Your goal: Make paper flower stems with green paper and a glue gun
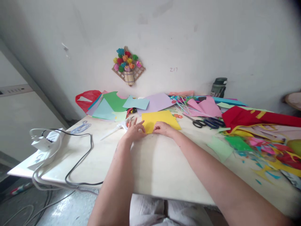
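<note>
A sheet of yellow paper (160,117) lies flat on the table in front of me. At its near left corner is my left hand (135,130), thumb and index finger closed on the edge while the other fingers fan out. My right hand (163,128) pinches the near edge with curled fingers, a short way to the right. Just left of my left hand rests a white glue gun (119,126), partly hidden by the fingers. Small orange paper flowers (178,116) lie by the sheet's right side.
Scissors (198,123) and coloured paper (155,101) lie behind and right. Paper scraps (265,153) cover the right side. A power strip (48,147) with trailing cables sits left. A dark bottle (218,88) stands by the wall, where a flower decoration (128,66) hangs.
</note>
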{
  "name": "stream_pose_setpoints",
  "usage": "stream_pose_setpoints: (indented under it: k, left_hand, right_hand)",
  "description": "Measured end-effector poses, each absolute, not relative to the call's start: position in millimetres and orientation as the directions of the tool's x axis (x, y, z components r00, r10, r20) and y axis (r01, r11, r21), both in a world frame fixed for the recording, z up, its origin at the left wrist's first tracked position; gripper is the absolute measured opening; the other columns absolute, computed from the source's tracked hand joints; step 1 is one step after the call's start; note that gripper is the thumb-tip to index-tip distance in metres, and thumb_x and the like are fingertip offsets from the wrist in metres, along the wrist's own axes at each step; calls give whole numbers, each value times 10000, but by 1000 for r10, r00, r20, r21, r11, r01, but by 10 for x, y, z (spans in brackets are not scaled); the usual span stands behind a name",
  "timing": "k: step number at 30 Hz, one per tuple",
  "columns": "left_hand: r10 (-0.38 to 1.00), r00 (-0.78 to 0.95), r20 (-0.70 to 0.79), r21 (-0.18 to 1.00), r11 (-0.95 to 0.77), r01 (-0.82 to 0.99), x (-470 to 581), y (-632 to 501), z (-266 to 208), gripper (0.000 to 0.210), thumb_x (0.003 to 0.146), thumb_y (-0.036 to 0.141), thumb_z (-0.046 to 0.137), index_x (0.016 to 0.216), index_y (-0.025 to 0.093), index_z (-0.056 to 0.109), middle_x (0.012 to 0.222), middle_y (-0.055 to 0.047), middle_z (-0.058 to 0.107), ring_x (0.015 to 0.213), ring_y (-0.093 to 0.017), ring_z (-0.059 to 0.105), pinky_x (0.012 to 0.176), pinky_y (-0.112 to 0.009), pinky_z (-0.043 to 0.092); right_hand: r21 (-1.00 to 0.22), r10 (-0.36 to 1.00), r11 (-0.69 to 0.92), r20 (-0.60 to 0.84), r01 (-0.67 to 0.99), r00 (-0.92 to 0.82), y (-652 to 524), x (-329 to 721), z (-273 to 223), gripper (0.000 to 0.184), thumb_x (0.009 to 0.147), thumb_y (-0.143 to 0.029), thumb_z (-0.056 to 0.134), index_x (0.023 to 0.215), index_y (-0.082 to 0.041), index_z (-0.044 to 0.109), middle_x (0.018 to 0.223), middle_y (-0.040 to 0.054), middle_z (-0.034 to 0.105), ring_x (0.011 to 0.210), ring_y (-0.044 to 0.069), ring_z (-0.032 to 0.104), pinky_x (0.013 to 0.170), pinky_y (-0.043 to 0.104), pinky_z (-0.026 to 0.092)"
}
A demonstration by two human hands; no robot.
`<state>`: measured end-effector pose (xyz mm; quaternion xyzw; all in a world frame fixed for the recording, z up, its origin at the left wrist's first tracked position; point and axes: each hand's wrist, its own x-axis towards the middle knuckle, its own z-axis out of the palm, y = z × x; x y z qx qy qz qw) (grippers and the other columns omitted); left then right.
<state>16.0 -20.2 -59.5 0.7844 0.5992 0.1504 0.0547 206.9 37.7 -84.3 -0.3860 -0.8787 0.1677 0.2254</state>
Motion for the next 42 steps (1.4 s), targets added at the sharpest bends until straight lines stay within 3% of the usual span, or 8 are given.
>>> stream_pose_setpoints:
  k: [8,22,27,30,33,36,39,42]
  left_hand:
    - [959,218,183,225,-257,940,144,-181,-584,141,638,368,591,715,253,621,1377,72,267,1300,-223,-10,1024,-449,-39]
    - [968,210,139,180,-233,956,154,-145,-601,190,653,414,549,662,239,622,1373,69,274,1294,-234,-63,1001,-479,-101]
    - [980,163,112,127,-177,976,183,-171,-585,224,658,438,543,694,232,621,1394,34,236,1283,-268,-106,987,-512,-94]
    - [987,88,135,90,-100,991,196,-202,-572,318,636,486,555,839,248,612,1423,19,138,1253,-297,-189,968,-549,-90]
    - [989,15,147,57,-23,998,198,-213,-573,596,601,548,560,1129,281,491,1434,-19,56,1230,-313,-235,941,-581,-107]
    - [993,-58,106,26,55,998,188,-194,-594,806,585,624,516,1288,283,318,1434,-53,22,1215,-321,-259,915,-595,-139]
    - [991,-108,73,1,108,994,169,-167,-624,818,587,660,477,1300,303,297,1434,-47,21,1205,-330,-272,894,-606,-159]
    - [992,-94,86,-6,95,996,170,-157,-642,769,628,646,441,1304,316,284,1434,-30,37,1219,-325,-250,899,-603,-154]
  right_hand:
    - [-490,768,622,230,611,-597,348,2073,-819,88,668,-227,589,697,-163,640,758,11,609,695,106,533,615,201,380]
    - [-395,883,463,133,794,-449,222,1964,-696,238,647,-431,592,614,-195,600,755,4,624,668,122,540,540,213,334]
    - [-370,877,478,158,797,-453,261,1953,-731,249,636,-442,602,643,-193,605,858,27,589,761,147,540,629,226,367]
    - [-350,895,446,185,824,-406,293,1960,-773,293,593,-475,625,716,-209,620,928,50,561,865,186,515,729,258,377]
    - [-310,907,416,211,855,-365,322,1972,-810,410,563,-526,626,866,-249,610,1100,56,499,1005,235,449,843,330,334]
    - [-281,905,423,182,861,-385,344,1981,-833,531,582,-566,593,1028,-281,554,1306,50,333,1180,275,290,949,401,213]
    - [-288,903,428,95,857,-419,349,1987,-836,630,624,-591,543,1173,-294,458,1394,40,186,1275,292,69,991,443,81]
    - [-306,897,427,23,851,-442,340,1992,-823,703,655,-596,507,1269,-297,343,1423,42,94,1285,294,-41,998,446,40]
